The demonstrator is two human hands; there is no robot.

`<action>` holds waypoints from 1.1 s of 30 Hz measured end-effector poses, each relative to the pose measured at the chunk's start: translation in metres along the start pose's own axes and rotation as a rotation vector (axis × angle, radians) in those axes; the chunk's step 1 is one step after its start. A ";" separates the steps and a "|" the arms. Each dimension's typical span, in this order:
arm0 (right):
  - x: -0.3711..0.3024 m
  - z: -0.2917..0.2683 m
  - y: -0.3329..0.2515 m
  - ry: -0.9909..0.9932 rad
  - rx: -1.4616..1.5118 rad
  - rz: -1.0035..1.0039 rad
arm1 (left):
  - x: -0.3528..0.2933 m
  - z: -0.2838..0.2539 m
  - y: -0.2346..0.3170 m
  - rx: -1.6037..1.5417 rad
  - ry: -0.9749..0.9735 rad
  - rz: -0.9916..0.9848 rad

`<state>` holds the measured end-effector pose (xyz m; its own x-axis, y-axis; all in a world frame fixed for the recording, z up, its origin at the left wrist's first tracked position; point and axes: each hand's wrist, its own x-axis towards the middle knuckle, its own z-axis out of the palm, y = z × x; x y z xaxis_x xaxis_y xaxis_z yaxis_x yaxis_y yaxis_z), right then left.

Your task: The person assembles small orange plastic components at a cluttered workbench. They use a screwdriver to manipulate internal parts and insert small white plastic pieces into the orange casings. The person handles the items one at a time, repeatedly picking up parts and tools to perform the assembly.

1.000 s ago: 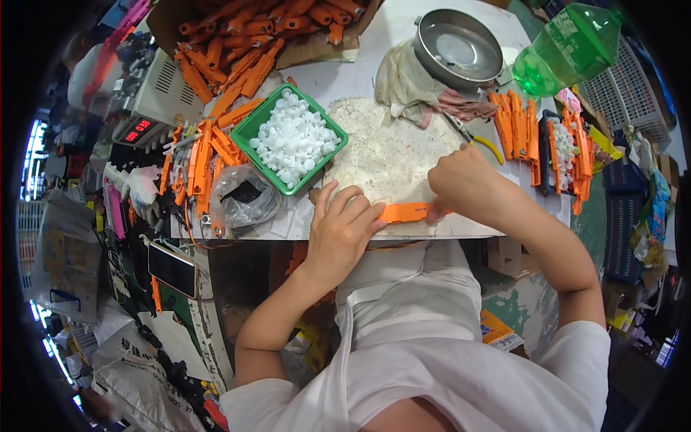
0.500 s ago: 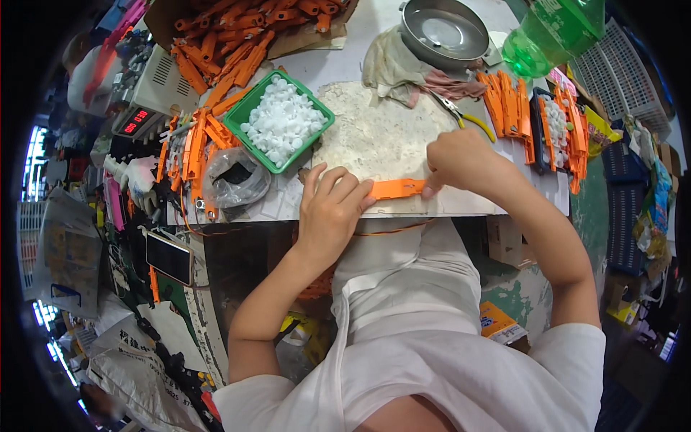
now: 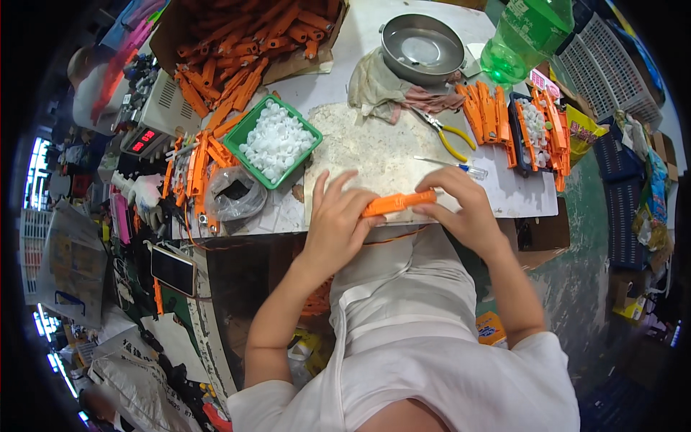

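Note:
Above the near edge of the table, a long orange plastic part [image 3: 396, 204] spans the gap between my two hands. My left hand [image 3: 338, 227] pinches its left end between thumb and fingers, with other fingers raised. The right end is gripped by my right hand [image 3: 461, 209], thumb below and fingers above. Just beyond that hand lies a screwdriver [image 3: 476, 172] with a clear handle and thin shaft. Farther off are pliers [image 3: 452, 138] with yellow handles, beside a rag [image 3: 381, 86]. A worn pale board [image 3: 345, 137] lies under the work area.
Left of the board stands a green tray [image 3: 314, 146] of small white plastic pieces, next to a clear plastic bag [image 3: 235, 194]. Orange parts fill a box [image 3: 162, 43] at the back. More orange parts [image 3: 486, 114], a metal pan [image 3: 439, 43] and a green bottle [image 3: 515, 50] stand right.
My right hand has gone from a closed fist over the part's right end to a thumb-and-finger grip. The screwdriver now shows on the board. The part has lifted and tilted slightly.

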<state>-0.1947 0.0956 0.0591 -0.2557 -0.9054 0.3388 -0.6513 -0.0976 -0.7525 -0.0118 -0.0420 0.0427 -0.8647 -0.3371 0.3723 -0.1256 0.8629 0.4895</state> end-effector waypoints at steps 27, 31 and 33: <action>-0.030 0.011 -0.023 0.069 0.903 0.336 | -0.011 0.014 0.049 -1.074 -0.382 -0.431; -0.023 0.010 -0.014 -0.026 0.886 0.384 | -0.008 0.011 0.047 -1.332 -0.500 -0.699; -0.020 0.010 -0.012 -0.045 0.889 0.419 | -0.014 0.009 0.042 -1.298 -0.541 -0.591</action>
<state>-0.1743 0.1106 0.0559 -0.3039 -0.9508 -0.0600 0.2651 -0.0239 -0.9639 -0.0090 0.0022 0.0512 -0.9497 -0.0824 -0.3021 -0.2552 -0.3553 0.8992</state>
